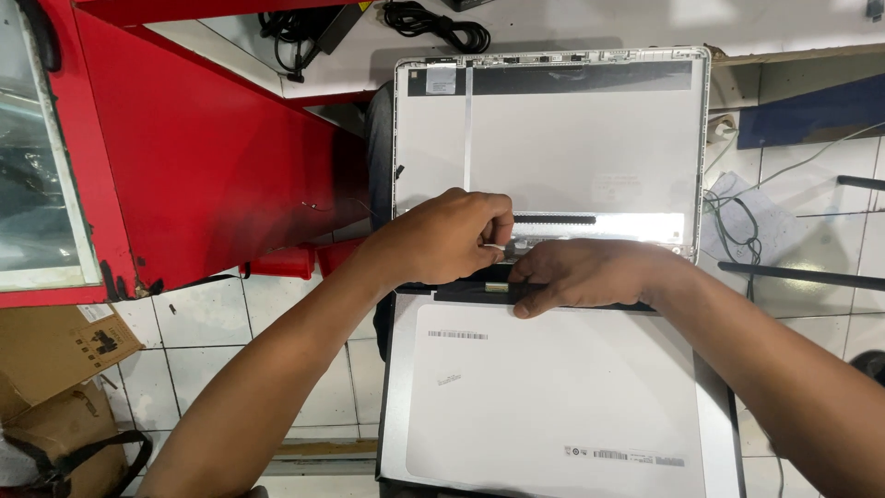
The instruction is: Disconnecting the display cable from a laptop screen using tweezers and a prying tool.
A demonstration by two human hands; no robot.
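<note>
A detached laptop screen panel [553, 397] lies face down, its pale back up, on my lap. Beyond it stands the white laptop lid shell [572, 138], empty inside. My left hand [442, 238] pinches a thin flat ribbon cable [495, 246] at the panel's top edge. My right hand [590, 274] presses flat on the dark strip [461, 293] along that same edge, fingertips beside the cable connector.
A red cabinet [203, 148] with a glass door stands left. Black cables [433, 23] lie on the white surface at the top. Cardboard boxes [55, 360] sit on the tiled floor at lower left. Loose wires [737, 221] trail right.
</note>
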